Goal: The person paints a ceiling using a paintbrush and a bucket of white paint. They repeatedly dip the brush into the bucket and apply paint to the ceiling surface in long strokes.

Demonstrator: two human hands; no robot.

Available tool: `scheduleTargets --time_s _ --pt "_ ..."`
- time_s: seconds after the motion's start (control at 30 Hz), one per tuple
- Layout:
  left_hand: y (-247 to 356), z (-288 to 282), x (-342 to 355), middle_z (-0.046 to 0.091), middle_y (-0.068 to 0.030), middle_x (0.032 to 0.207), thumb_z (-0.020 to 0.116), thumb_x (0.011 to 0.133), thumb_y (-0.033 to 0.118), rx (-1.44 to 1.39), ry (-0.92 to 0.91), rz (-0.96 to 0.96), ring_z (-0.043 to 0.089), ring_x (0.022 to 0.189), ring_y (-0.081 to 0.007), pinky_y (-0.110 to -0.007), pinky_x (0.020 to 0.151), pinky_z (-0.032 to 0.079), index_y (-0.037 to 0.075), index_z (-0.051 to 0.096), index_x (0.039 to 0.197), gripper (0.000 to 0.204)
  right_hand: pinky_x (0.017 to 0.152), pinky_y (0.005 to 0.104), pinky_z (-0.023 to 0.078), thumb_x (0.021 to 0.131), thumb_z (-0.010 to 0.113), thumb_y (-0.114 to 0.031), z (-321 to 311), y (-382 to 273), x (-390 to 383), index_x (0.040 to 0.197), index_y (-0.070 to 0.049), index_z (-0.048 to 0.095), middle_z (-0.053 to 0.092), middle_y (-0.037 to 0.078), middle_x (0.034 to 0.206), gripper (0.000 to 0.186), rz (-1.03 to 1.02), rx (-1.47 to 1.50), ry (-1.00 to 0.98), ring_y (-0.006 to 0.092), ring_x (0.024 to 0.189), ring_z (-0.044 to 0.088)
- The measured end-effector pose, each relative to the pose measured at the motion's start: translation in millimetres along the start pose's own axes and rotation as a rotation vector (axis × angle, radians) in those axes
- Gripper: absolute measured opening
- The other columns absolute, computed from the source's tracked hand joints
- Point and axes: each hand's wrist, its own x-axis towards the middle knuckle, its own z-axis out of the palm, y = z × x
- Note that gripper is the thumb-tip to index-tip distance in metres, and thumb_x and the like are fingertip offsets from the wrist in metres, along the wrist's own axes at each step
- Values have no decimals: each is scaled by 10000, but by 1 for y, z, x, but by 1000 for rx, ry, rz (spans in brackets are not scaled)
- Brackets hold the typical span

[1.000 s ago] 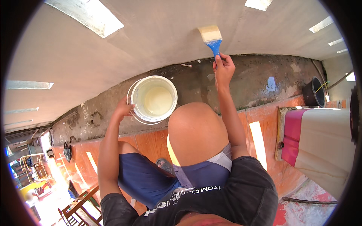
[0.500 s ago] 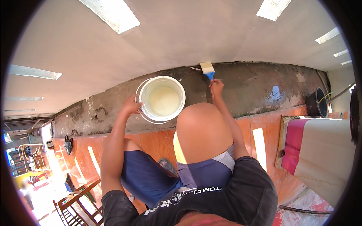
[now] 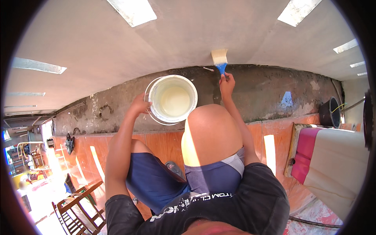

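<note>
**Brush and bucket at wall base**

Right hand (image 3: 227, 83) gripped the blue-handled paintbrush (image 3: 219, 59), bristles touching the pale wall (image 3: 188, 43). Left hand (image 3: 140, 105) clasped the white bucket (image 3: 172, 99) left of the brush. Bucket judged heavy and prone to slopping; best held by its rim.

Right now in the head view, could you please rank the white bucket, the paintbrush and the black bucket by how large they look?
1. white bucket, though it is nearer the camera
2. black bucket
3. paintbrush
</note>
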Motion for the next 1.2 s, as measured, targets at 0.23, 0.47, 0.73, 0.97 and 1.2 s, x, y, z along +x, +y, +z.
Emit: scheduleTargets --time_s 0.23,0.47,0.73,0.97,1.2 --pt "-5 2 3 693 -187 893 655 865 -45 24 38 16 709 650 -266 -397 531 589 29 518 1302 464 520 297 441 896 671 -68 -1 63 5 945 25 688 644 77 694 106 320 -159 111 133 571 599" --pt "-5 2 6 692 -193 913 650 865 -56 47 37 -7 708 646 -267 -402 526 582 32 513 1311 474 431 236 337 951 643 -70 25 -36 -9 1008 -11 647 588 24 652 81 -27 73 17 73 513 497" --pt "-4 0 6 683 -172 916 643 868 -54 31 11 -20 703 660 -254 -408 540 596 32 510 1294 454 508 238 386 970 618 -56 41 -22 -4 1092 11 607 597 26 687 139 -237 190 -78 74 557 519" --pt "4 1 -3 683 -169 937 633 874 -49 20 -18 17 710 688 -265 -422 561 614 38 510 1297 449 524 306 445 918 654 -68 30 76 -26 991 28 653 651 81 702 120 137 -249 52 148 579 611" --pt "2 1 -9 681 -175 962 632 886 -35 -17 -70 10 717 740 -276 -459 591 630 44 494 1325 467 540 290 442 935 657 -74 68 4 -17 1029 30 643 646 64 733 141 146 -64 -21 126 603 598"
